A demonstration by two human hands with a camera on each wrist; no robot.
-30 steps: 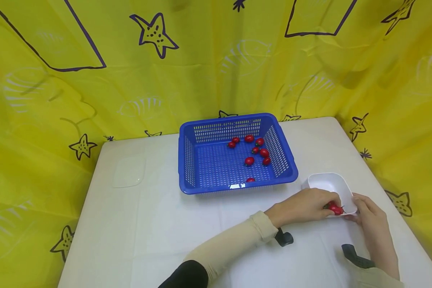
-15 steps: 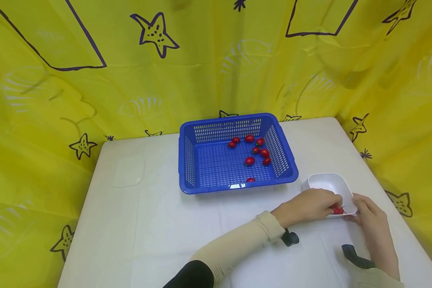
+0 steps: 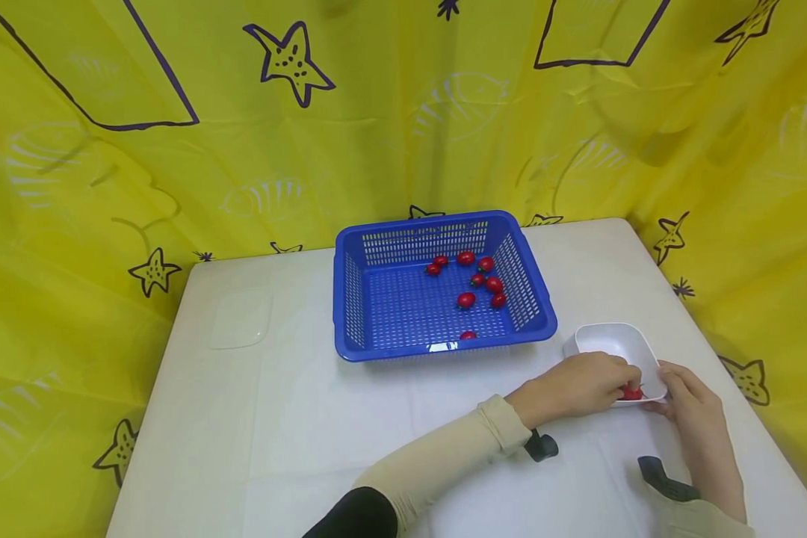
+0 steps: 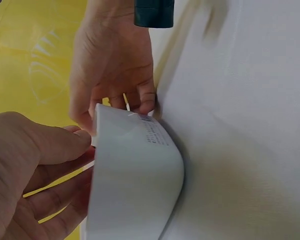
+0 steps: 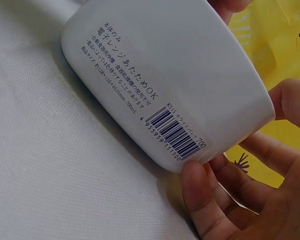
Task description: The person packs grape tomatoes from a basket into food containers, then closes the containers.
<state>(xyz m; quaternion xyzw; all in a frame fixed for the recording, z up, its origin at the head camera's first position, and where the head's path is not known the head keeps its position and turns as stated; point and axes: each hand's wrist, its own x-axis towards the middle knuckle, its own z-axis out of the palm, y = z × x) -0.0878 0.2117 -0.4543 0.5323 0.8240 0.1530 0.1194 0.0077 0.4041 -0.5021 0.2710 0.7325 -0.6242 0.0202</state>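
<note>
A white plastic food container [image 3: 615, 340] with a printed barcode stands at the right of the table. My right hand [image 3: 696, 418] grips its near right corner, thumb at the rim and fingers below, as the right wrist view also shows. My left hand [image 3: 588, 385] reaches over the near rim with curled fingers, which hold a red cherry tomato [image 3: 631, 393] low inside. In the left wrist view the container's wall [image 4: 135, 170] hides most of those fingertips. Several more cherry tomatoes [image 3: 494, 285] lie in a blue mesh basket [image 3: 444, 353], mostly on its right side.
A clear, flat, rounded lid [image 3: 240, 321] lies on the white tabletop [image 3: 309, 418] at the far left. Yellow curtains [image 3: 376, 134] with starfish drawings hang behind the table and along its sides. The basket stands at the back middle, close to the curtain.
My left hand has moved slightly right and deeper into the container with the cherry tomato. Less red shows under its fingers now. The right hand and container have stayed put.
</note>
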